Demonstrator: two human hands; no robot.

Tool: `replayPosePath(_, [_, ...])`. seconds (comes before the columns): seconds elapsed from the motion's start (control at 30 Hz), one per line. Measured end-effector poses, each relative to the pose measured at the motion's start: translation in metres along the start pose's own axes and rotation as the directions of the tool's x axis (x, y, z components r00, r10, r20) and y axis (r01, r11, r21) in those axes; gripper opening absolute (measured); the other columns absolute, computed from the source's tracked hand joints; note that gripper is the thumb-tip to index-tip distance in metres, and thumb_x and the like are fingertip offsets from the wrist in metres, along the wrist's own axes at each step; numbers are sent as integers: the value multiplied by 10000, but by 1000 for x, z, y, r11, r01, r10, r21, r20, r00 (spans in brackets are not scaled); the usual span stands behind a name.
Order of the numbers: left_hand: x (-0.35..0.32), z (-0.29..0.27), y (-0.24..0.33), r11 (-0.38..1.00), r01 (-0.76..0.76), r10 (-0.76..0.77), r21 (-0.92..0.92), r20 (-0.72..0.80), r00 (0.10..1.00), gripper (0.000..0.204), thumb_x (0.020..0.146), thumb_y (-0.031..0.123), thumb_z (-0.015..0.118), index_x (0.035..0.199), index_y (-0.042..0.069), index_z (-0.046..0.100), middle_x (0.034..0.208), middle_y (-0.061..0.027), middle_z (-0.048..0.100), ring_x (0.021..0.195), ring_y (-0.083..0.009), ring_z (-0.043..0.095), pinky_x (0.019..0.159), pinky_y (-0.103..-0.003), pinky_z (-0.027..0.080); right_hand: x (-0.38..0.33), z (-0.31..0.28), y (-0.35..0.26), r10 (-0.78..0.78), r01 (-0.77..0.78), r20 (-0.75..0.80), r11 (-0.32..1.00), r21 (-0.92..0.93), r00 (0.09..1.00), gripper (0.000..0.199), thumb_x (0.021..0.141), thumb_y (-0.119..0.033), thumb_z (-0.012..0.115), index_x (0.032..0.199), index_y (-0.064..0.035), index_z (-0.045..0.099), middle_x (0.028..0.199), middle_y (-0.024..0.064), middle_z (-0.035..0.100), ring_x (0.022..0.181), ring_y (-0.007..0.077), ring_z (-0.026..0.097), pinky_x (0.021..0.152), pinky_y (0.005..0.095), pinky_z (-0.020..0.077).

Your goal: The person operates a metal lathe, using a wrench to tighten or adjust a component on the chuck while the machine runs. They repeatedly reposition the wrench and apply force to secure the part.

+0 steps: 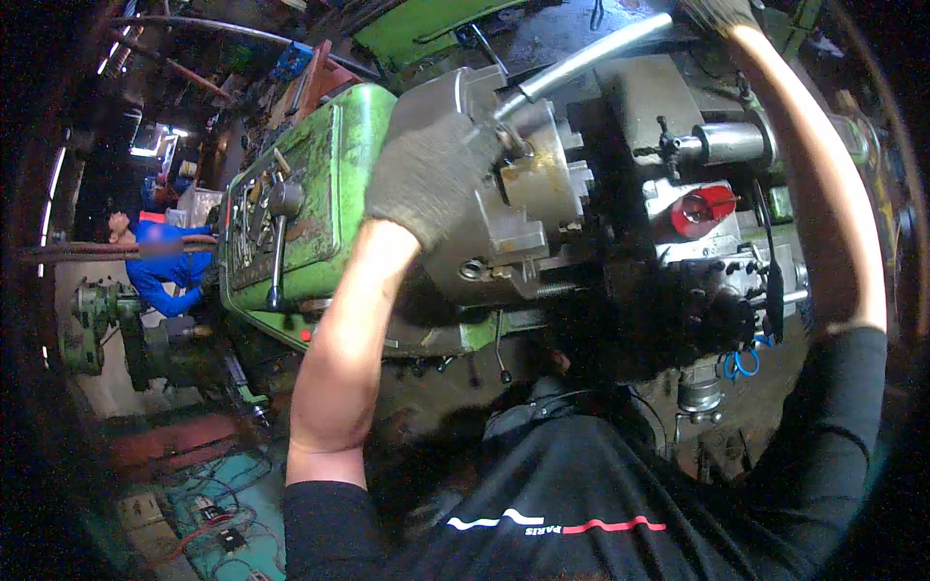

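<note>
My left hand (426,179), in a grey knit glove, is at the face of a large lathe chuck (538,184). Its fingers close round the base of a chuck key (511,140), though they are partly blurred. From there a long bright steel pipe (601,58) slants up to the right. Gloved too, my right hand (719,15) is by the pipe's far end at the upper edge. Its fingers are cut off by the frame, and whether it touches the pipe cannot be seen. Stepped jaws (576,184) stand out from the chuck's right side.
Left of the chuck is the green headstock (363,145), with small metal parts and a lever (278,247). A red object (702,210) lies near the tool post (722,290). Farther left, a person in blue (170,261) stands by another green machine (92,324). Cables lie lower left.
</note>
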State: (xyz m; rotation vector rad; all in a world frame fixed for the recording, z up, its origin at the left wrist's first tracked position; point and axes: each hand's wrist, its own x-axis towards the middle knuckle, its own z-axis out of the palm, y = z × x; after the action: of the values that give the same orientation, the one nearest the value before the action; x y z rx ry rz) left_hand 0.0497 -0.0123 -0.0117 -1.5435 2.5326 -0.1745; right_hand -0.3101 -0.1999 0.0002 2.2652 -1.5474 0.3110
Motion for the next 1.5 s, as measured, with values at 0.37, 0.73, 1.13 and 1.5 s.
replayPosePath(0.37, [28, 70, 162, -25, -172, -672, -985, -111, 732, 300, 1159, 356, 474, 1154, 132, 673, 908, -28, 648, 808, -215, 639, 721, -375, 557, 180, -14, -349, -789, 600, -117, 352, 719, 603, 350, 970, -316, 714, 1219, -88, 806, 1101, 220, 800, 973, 368, 781, 901, 515, 606])
replayPosePath(0.73, [75, 88, 213, -216, -430, -663, -877, -192, 724, 254, 1144, 297, 532, 1219, 99, 673, 947, -20, 648, 896, -228, 615, 861, -377, 535, 133, -69, -406, -825, 823, -150, 490, 287, 544, 279, 978, -224, 678, 1171, -87, 825, 1054, 221, 800, 998, 377, 784, 874, 505, 607])
replayPosePath(1.13, [-13, -12, 35, 900, 212, -277, -380, -125, 953, 334, 998, 369, 699, 1168, 82, 709, 930, -215, 769, 845, -433, 767, 747, -556, 610, 37, 34, 50, -46, 4, 157, 966, 259, 987, 539, 1124, -526, 531, 1281, -74, 780, 1189, 212, 791, 1131, 405, 750, 1013, 479, 576])
replayPosePath(1.5, [70, -10, -34, 958, 273, -284, -83, -178, 942, 279, 948, 381, 657, 1074, 138, 708, 1019, -198, 761, 996, -465, 729, 839, -577, 570, -104, -50, 32, -2, -7, 45, 981, 192, 999, 714, 1005, -741, 570, 1057, -54, 758, 1020, 248, 772, 995, 467, 752, 913, 570, 592])
